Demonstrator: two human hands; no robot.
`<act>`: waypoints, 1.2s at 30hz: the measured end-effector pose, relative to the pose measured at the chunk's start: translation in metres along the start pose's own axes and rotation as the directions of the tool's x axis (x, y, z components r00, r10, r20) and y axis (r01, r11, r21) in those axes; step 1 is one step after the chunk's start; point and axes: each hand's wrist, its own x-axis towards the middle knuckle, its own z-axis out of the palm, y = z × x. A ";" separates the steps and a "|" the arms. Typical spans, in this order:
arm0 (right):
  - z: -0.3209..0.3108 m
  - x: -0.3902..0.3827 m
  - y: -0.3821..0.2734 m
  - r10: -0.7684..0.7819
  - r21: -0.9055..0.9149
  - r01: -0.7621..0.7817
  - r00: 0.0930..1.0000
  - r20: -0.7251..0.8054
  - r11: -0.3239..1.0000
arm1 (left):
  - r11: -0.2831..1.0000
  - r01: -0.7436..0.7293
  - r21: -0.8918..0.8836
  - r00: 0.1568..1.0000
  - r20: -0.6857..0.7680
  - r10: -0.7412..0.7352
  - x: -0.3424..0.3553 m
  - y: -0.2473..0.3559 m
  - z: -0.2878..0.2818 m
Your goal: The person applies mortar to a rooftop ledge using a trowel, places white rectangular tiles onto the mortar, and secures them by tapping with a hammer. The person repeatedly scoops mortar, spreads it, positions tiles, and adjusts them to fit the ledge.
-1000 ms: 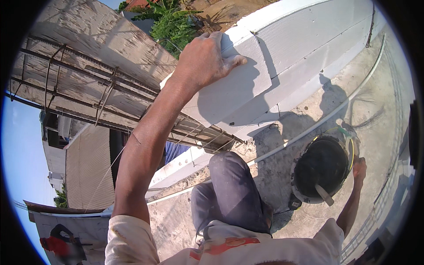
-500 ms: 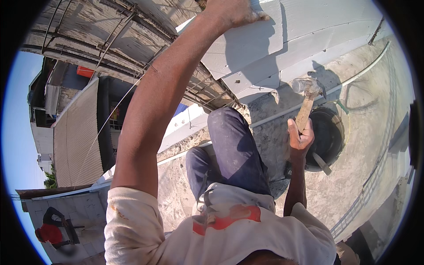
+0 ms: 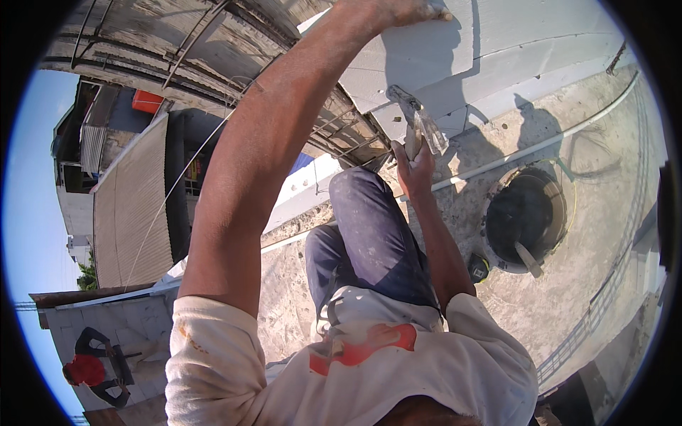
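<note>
My left hand [image 3: 413,11], partly cut off by the upper edge, grips the edge of a smooth light-grey block [image 3: 430,53]. That block stands against a row of similar grey blocks [image 3: 547,35]. In my right hand [image 3: 418,169] is a hammer [image 3: 413,138], held by its wooden handle with the fingers wrapped round. The hammer's head is smeared by motion and appears just in front of the block's lower part. Whether it touches the block, I cannot tell.
On the concrete floor to the right stands a black bucket [image 3: 491,213] with a handled tool [image 3: 528,260] leaning in it. A tape measure [image 3: 479,269] lies beside it. A white pipe [image 3: 518,153] crosses the floor. Steel bars [image 3: 192,42] run upper left; another person [image 3: 89,369] is lower left.
My right hand has swung the hammer left and up, from beside the bucket to the block. My left hand stays on the block; the view has shifted slightly.
</note>
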 end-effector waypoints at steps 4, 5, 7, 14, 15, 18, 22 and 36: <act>-0.013 0.000 -0.006 0.004 0.152 0.009 0.997 -0.081 0.988 | 0.970 -0.007 -0.243 0.996 -0.083 -0.014 0.002 0.016 -0.007; -0.008 0.003 -0.009 0.033 0.110 -0.029 0.999 -0.041 0.993 | 0.974 0.057 -0.217 0.998 -0.005 -0.060 0.002 0.009 -0.010; 0.003 0.005 -0.017 0.108 0.030 -0.109 0.993 0.040 0.994 | 0.971 0.189 -0.148 0.973 0.159 -0.165 -0.002 -0.008 -0.011; -0.018 0.020 0.005 0.196 0.333 -0.140 0.970 -0.144 0.933 | 0.995 0.031 0.091 0.996 -0.081 -0.023 0.000 0.087 -0.072; -0.013 0.020 0.007 0.255 0.365 -0.188 0.956 -0.145 0.912 | 0.981 -0.106 0.163 0.988 -0.090 0.122 -0.002 0.075 -0.069; -0.020 0.030 0.001 0.269 0.156 -0.247 0.952 -0.144 0.956 | 0.953 -0.166 0.253 0.981 -0.061 0.187 -0.006 0.065 -0.065; -0.023 0.046 0.001 0.302 0.358 -0.193 0.912 -0.279 0.914 | 0.954 -0.021 0.298 0.998 -0.043 0.036 0.000 0.077 -0.068; -0.022 0.018 0.015 0.125 -0.073 -0.126 0.992 -0.014 0.989 | 0.982 0.050 0.182 0.999 -0.007 -0.050 0.006 0.081 -0.055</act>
